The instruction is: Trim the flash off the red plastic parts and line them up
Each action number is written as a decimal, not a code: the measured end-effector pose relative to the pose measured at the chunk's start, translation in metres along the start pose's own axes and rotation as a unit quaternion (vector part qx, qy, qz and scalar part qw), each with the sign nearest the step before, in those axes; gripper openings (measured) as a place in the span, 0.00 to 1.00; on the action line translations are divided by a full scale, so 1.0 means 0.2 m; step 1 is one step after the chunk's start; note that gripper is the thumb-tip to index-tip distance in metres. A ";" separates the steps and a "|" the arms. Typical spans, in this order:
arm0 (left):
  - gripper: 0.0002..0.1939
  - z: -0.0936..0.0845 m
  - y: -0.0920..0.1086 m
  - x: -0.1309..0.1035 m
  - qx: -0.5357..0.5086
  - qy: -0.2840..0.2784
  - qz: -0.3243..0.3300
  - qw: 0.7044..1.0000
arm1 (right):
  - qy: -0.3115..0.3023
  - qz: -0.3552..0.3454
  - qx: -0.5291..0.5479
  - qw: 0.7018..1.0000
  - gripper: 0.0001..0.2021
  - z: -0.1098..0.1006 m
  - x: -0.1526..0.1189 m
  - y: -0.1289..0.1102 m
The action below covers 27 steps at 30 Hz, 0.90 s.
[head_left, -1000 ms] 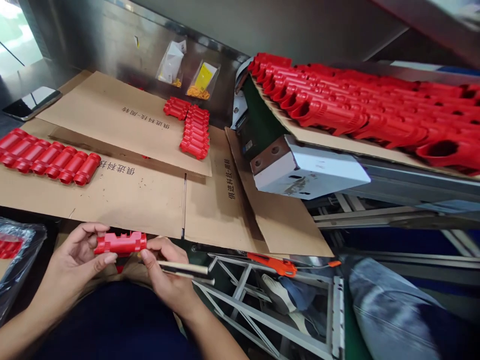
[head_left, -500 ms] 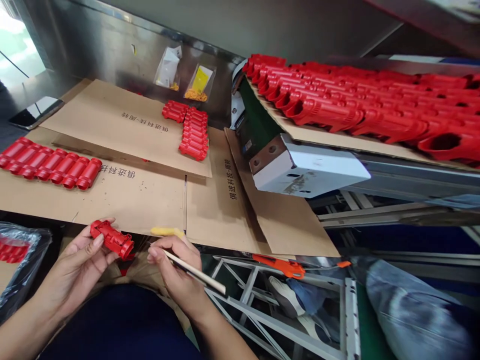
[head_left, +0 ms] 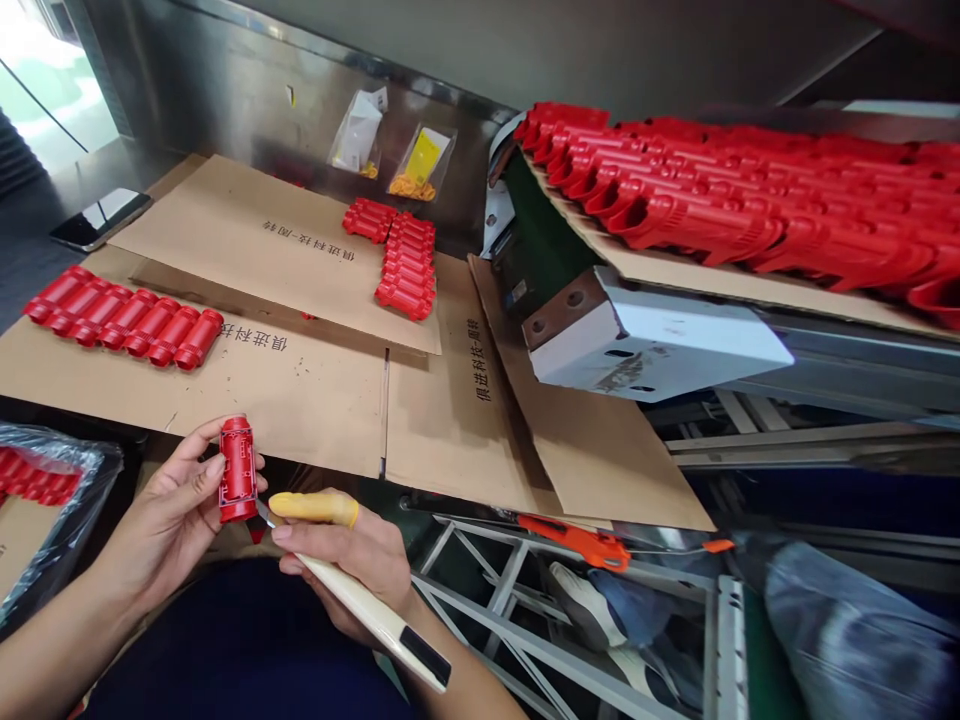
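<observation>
My left hand (head_left: pixel 169 500) grips a red plastic tubular part (head_left: pixel 238 470) between thumb and fingers, holding it nearly upright. Its side facing me shows rectangular cutouts and small ribs. In my right hand (head_left: pixel 360 550) is a knife (head_left: pixel 352 600) with a cream handle and a black end. The knife's short metal tip is at the lower right edge of the red part; whether it touches cannot be made out. A yellow finger cot (head_left: pixel 315 507) covers my right index finger. Beyond my left hand lies a row of similar red parts (head_left: pixel 124 320) on the cardboard.
Cardboard sheets (head_left: pixel 330 420) cover the bench. More red parts (head_left: pixel 407 265), two small plastic bags (head_left: pixel 424 165) and a phone (head_left: pixel 101 220) lie farther back. A raised tray of red parts (head_left: pixel 675 190) stands right. A plastic-lined box (head_left: pixel 97 480) is at left, an orange-handled tool (head_left: pixel 577 540) below the bench edge.
My left hand has turned the red part from slanted to nearly upright. My right hand has moved left, bringing the knife tip to the part's edge. The view has shifted slightly.
</observation>
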State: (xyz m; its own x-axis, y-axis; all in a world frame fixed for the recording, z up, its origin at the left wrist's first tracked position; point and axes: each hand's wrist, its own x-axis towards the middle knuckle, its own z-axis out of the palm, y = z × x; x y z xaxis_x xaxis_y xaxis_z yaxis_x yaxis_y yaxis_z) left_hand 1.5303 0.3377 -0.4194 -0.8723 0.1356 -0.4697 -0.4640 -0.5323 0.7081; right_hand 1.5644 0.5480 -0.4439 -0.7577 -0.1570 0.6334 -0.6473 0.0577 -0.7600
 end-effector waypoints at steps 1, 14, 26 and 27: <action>0.33 0.00 0.00 0.00 0.004 0.000 0.007 1.000 | -0.005 -0.005 -0.005 1.000 0.19 0.00 0.00 0.01; 0.28 0.03 0.01 0.02 0.011 -0.058 -0.124 0.991 | -0.073 -0.064 0.023 0.995 0.20 0.02 0.06 0.01; 0.23 0.03 -0.02 0.01 0.045 -0.007 -0.114 0.992 | -0.101 -0.072 0.012 0.992 0.17 0.06 0.03 0.06; 0.25 0.03 -0.02 0.01 0.044 -0.006 -0.117 0.992 | -0.094 -0.073 0.017 0.993 0.16 0.06 0.02 0.06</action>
State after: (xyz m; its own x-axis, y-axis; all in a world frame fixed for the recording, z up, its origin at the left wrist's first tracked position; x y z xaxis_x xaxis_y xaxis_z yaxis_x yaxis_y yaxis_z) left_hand 1.5298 0.3452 -0.4209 -0.7404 0.2578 -0.6207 -0.6657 -0.4092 0.6240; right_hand 1.5536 0.5357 -0.4523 -0.6246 -0.3425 0.7018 -0.7440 -0.0119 -0.6680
